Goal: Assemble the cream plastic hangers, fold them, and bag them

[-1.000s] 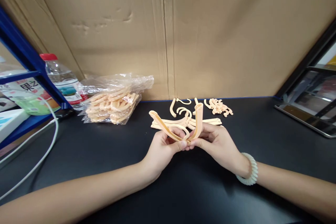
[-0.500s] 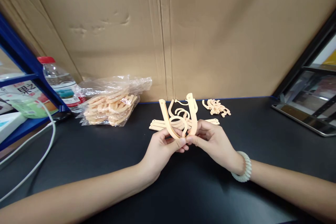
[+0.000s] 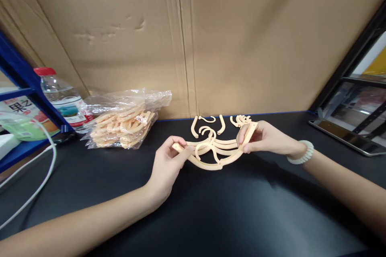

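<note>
Between my two hands is a peach-coloured folding hanger (image 3: 208, 165), its two arms spread into a shallow curve and its hook standing near the middle. My left hand (image 3: 171, 160) is closed round the end of the left arm. The right arm's end is pinched by the fingers of my right hand (image 3: 262, 138). Just behind lie several more hangers (image 3: 227, 144) with their hooks together. Two loose curved arms (image 3: 194, 127) and a loose hook (image 3: 208, 119) rest farther back. A pile of small hooks (image 3: 239, 120) sits partly hidden behind my right hand.
A clear plastic bag (image 3: 123, 126) full of peach-coloured parts lies at the back left. Beside it stands a red-capped water bottle (image 3: 64, 102). A white cable (image 3: 50, 168) runs along the left. A dark-framed rack (image 3: 352, 136) is at the right, and cardboard (image 3: 241, 48) forms the back.
My hands have moved apart from the hanger's middle to its ends. The hanger's arms have swung outward and down from an upright U into a wide curve.
</note>
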Motion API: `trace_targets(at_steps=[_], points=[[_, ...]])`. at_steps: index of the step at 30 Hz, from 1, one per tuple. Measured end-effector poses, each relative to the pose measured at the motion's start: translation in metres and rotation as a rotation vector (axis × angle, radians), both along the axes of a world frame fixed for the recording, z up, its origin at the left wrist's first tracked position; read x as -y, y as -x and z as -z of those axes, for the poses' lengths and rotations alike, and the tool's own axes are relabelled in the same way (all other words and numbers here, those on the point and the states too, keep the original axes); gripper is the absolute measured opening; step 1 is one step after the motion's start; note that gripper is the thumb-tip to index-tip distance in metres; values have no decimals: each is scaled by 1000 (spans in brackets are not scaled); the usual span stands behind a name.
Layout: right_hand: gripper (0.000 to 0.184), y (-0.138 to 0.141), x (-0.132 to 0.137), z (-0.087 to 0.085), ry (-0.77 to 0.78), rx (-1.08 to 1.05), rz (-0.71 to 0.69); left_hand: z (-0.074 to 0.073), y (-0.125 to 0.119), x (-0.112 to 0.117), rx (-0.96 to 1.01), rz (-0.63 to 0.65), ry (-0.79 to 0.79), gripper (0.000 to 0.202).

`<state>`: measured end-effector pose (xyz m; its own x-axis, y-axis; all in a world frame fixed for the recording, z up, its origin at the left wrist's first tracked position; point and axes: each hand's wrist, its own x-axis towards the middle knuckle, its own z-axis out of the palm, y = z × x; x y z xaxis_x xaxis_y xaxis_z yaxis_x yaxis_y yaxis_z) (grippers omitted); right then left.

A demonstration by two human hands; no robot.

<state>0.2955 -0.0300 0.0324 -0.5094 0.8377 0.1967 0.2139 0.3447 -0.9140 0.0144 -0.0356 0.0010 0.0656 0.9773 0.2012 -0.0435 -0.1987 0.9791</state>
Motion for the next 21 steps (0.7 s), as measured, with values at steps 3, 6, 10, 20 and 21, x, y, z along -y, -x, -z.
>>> trace_targets(at_steps=[3, 6, 10, 20, 21], points=[[16, -5, 0, -2, -67, 128, -35, 3, 6, -5, -159, -129, -151, 18], [19, -4, 1, -3, -98, 174, -31, 2, 9, -1, -406, -210, -394, 11], [26, 1, 3, 0, -74, 189, -44, -3, 6, 14, -744, -47, -838, 12], [21, 3, 3, -4, -125, 295, -202, 5, 3, 17, -1044, 252, -895, 15], [20, 3, 4, -4, -143, 315, -186, 6, 3, 15, -1043, 241, -912, 16]])
